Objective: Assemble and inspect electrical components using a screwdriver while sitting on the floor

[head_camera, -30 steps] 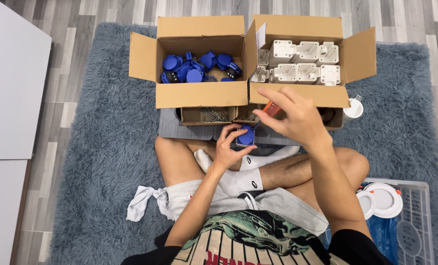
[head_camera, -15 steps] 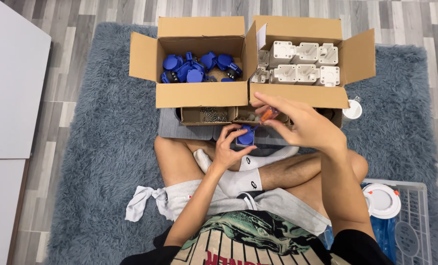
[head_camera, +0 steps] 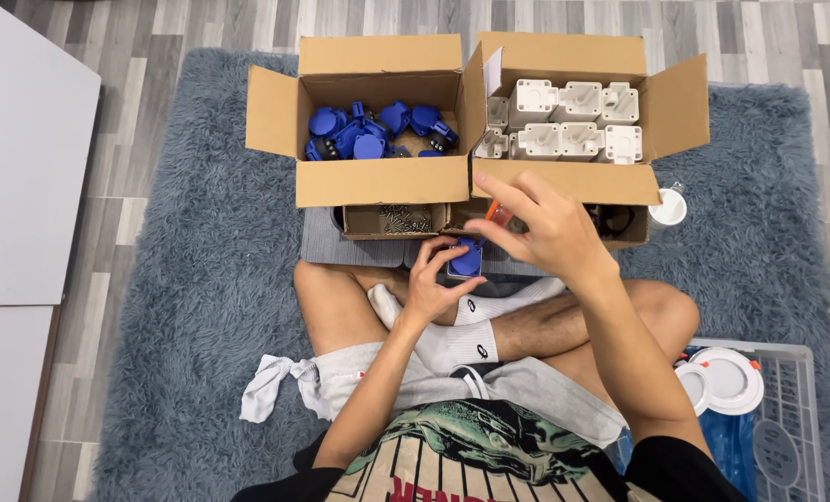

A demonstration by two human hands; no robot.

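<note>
Left hand (head_camera: 433, 279): fingers curled and closed around a small blue plastic socket part (head_camera: 465, 259), held above the crossed legs, just in front of the small boxes.

Right hand (head_camera: 545, 232): fingers partly bent, thumb and forefinger pinched on a slim orange-handled tool (head_camera: 494, 210); the tool's tip is hidden, so contact with the blue part cannot be told. The blue part lies at about 8 o'clock of the right hand, just beside it.

Open cardboard box of blue plastic parts (head_camera: 378, 130): at 11 o'clock of the hands, on a shaggy grey-blue rug (head_camera: 201, 279).

Open cardboard box of white plastic housings (head_camera: 573, 125): at 1 o'clock, touching the first box.

Small low cardboard tray of screws (head_camera: 398, 220): at 10 o'clock of the left hand, near.

White round lamp discs in a clear plastic crate (head_camera: 726, 376): at 4 o'clock, well apart.

Crumpled white cloth (head_camera: 271, 386): at 7 o'clock, on the rug.
</note>
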